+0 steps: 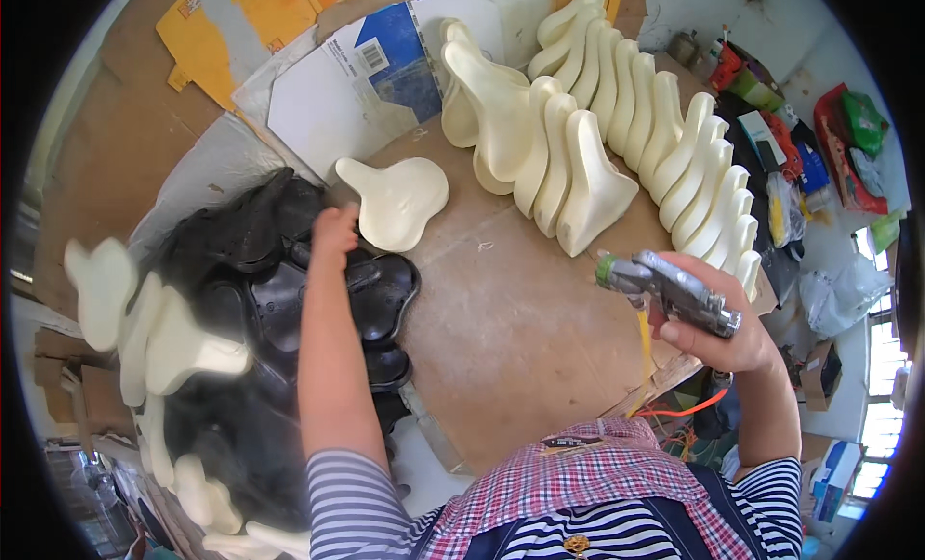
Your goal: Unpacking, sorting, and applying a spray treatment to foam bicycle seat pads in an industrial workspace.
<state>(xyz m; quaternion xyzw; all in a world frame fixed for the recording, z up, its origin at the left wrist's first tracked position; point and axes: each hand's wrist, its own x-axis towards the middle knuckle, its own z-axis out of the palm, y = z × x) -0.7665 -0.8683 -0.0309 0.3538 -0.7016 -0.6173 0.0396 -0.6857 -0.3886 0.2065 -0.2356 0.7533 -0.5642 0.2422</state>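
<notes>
In my right hand (718,310) is a silver metal spray gun (665,286) with a green ring at its nozzle end, fingers wrapped round it. Its nozzle points left over the table. My left hand (335,234) reaches to the left edge of a cream foam saddle pad (400,199) lying flat on the cardboard. The left fingers are small and blurred, so their grip is unclear. Under and beside the left forearm lie glossy black saddle shells (275,300) in an overlapping pile.
Rows of cream saddle pads (665,127) lean together along the far right of the cardboard-covered table (511,338). More pads (183,343) lie left of the black pile. A white and blue carton sheet (356,74) lies behind. An orange hose (689,408) hangs near my right forearm.
</notes>
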